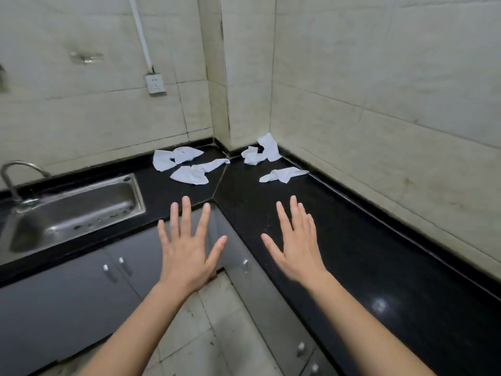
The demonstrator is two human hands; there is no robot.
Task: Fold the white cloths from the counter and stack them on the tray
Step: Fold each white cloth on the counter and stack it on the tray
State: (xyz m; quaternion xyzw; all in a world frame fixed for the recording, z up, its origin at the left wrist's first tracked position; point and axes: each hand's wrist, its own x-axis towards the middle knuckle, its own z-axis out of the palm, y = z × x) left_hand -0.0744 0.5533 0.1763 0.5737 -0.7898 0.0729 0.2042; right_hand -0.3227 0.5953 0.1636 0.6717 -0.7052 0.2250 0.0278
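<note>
Both hands spread above black corner counter, tiled walls behind.

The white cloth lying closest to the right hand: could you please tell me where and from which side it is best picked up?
Probably pinch the white cloth at its bunched middle, where folds rise off the black counter. Bring the right hand in from the near, open side, since the wall crowds its far end.
</note>
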